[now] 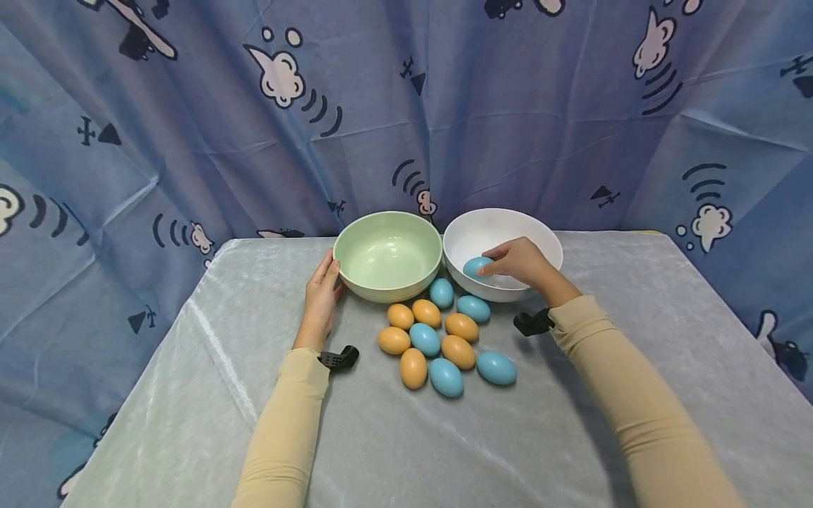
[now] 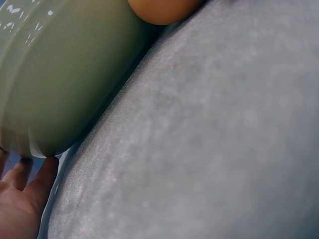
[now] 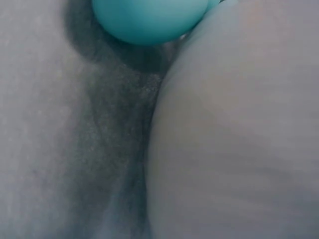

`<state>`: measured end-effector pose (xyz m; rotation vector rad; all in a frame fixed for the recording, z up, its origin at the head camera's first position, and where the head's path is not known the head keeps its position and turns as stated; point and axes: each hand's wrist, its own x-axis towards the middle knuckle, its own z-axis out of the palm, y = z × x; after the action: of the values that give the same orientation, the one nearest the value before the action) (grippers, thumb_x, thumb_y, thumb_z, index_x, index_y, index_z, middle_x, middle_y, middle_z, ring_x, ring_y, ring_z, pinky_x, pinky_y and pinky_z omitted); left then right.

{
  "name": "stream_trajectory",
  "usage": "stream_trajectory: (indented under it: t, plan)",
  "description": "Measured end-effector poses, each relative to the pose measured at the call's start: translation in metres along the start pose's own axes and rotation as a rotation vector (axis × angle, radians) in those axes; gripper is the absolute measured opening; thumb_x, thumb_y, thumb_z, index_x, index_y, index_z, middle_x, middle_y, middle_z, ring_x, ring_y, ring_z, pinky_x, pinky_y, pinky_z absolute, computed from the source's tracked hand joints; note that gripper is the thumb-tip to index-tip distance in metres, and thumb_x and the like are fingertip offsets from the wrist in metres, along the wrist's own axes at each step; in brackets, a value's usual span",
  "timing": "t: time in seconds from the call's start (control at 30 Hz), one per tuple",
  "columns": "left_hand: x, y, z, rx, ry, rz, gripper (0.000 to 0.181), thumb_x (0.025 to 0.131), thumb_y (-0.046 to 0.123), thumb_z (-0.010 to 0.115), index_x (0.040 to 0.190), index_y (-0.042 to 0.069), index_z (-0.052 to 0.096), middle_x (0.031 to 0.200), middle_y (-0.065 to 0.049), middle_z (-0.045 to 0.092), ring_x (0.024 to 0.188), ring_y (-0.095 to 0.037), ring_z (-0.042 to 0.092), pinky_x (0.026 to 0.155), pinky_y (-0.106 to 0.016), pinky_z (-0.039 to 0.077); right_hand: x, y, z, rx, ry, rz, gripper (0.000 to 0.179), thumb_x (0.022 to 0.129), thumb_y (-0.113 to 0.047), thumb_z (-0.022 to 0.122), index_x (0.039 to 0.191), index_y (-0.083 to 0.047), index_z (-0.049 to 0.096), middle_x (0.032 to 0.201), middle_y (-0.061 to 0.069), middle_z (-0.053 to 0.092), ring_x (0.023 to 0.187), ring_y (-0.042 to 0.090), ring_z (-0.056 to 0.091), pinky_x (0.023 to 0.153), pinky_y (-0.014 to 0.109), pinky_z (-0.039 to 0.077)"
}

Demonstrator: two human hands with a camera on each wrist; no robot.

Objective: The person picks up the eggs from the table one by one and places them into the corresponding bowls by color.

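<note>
My left hand rests against the left side of a light green bowl. In the left wrist view, extended fingertips touch the green bowl's outer wall. Inside the white bowl on the right, my right hand pinches a blue egg between thumb and fingers. The right wrist view shows the white bowl's outside wall and a blue egg beside it; the right hand itself is out of that view. The green bowl's inside shows no eggs.
Several orange eggs and blue eggs lie grouped in front of the bowls, one blue egg close between them. A grey cloth covers the table. Behind its back edge hangs a patterned blue curtain.
</note>
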<state>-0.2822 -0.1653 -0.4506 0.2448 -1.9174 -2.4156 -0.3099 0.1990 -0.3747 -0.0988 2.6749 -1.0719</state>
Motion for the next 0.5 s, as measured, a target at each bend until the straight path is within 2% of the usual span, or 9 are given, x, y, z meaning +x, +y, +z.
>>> stream_trajectory:
  t: [0.17, 0.3, 0.5]
  plan:
    - [-0.008, 0.010, 0.003, 0.004, -0.008, -0.017, 0.054, 0.106, 0.033, 0.046, 0.157, 0.024, 0.030, 0.165, 0.007, 0.026, 0.150, -0.013, 0.029, 0.122, -0.040, 0.032, 0.001, 0.000, 0.001, -0.017, -0.002, 0.006, 0.054, 0.083, -0.030, 0.081, 0.127, -0.003, 0.068, 0.127, 0.019, 0.067, 0.112, 0.030, 0.063, 0.084, 0.028, 0.050]
    - [-0.016, 0.019, 0.007, 0.004, -0.014, -0.016, 0.055, 0.107, 0.030, 0.046, 0.158, 0.020, 0.029, 0.165, 0.005, 0.026, 0.151, -0.014, 0.029, 0.121, -0.041, 0.032, 0.001, 0.000, 0.001, -0.028, -0.008, 0.009, 0.054, 0.083, -0.031, 0.081, 0.127, -0.003, 0.068, 0.128, 0.019, 0.067, 0.113, 0.029, 0.062, 0.084, 0.028, 0.050]
    - [-0.005, 0.005, 0.002, -0.004, 0.006, -0.004, 0.056, 0.105, 0.036, 0.048, 0.157, 0.025, 0.031, 0.164, 0.009, 0.027, 0.150, -0.011, 0.030, 0.121, -0.040, 0.032, 0.002, 0.001, 0.001, -0.040, -0.017, 0.005, 0.053, 0.083, -0.031, 0.081, 0.127, -0.003, 0.068, 0.127, 0.019, 0.067, 0.112, 0.028, 0.063, 0.084, 0.028, 0.049]
